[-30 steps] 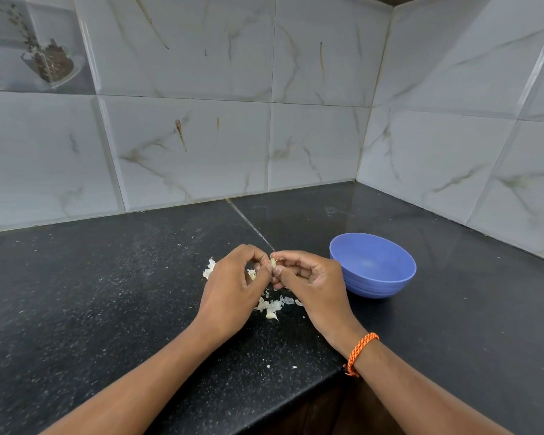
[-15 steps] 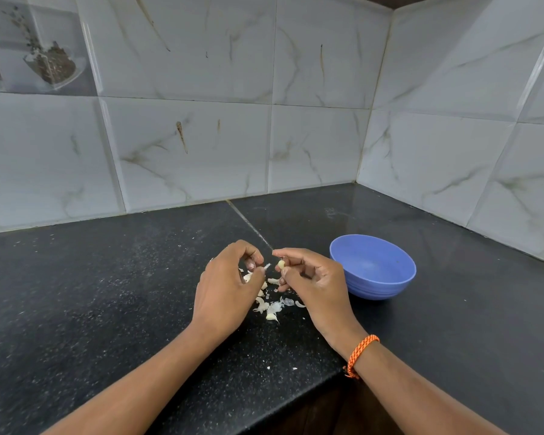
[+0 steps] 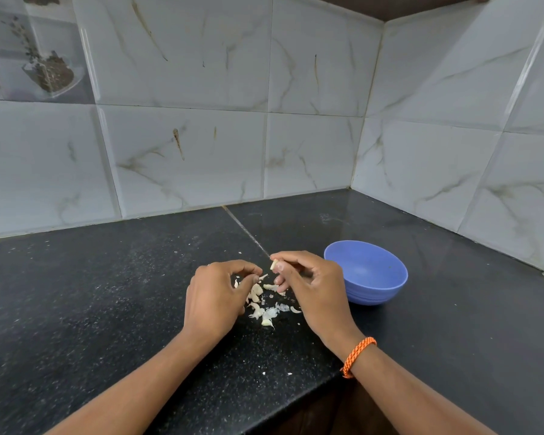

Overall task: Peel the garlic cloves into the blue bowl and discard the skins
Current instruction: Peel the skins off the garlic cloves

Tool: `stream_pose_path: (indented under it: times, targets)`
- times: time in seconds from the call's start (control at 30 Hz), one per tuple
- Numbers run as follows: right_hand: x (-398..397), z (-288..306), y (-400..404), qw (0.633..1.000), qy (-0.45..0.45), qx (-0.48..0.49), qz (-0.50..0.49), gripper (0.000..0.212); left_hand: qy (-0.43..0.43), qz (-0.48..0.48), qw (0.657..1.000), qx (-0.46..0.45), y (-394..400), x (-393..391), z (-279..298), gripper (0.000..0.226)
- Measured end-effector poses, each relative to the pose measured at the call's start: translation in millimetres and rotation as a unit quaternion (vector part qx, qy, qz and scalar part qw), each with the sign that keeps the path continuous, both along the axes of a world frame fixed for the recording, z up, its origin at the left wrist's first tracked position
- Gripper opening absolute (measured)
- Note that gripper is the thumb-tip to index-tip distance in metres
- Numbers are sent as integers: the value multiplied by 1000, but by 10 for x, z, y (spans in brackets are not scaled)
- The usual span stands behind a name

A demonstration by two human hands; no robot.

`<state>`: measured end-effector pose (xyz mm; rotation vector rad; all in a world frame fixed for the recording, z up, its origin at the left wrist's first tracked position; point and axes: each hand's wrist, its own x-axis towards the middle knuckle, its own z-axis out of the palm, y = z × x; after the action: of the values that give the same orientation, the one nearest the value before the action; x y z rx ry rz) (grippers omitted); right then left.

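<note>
A bowl (image 3: 366, 273) is set on the countertop (image 3: 107, 277), right of a scatter of garlic skins (image 3: 266, 304). The skins are flanked by the left hand (image 3: 215, 296) and right hand (image 3: 308, 284).

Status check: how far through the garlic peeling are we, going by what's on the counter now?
Early. The blue bowl looks empty, so no clove is in yet. In hand: the right hand pinches a garlic clove; the left hand is curled over the skins and cloves on the black counter. Left: drop that clove in, peel the rest, discard skins.
</note>
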<state>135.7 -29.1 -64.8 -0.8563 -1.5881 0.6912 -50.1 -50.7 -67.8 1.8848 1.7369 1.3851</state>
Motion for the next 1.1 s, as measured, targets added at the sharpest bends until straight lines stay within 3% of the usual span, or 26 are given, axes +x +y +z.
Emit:
stream_pose_path:
  times: [0.5, 1.1]
  targets:
    - [23, 19, 5, 991, 91, -72, 67, 10, -21, -22, 998, 46, 77, -33, -71, 17]
    - [-20, -97, -25, 997, 27, -50, 50, 18, -68, -59, 995, 47, 113, -11, -104, 16]
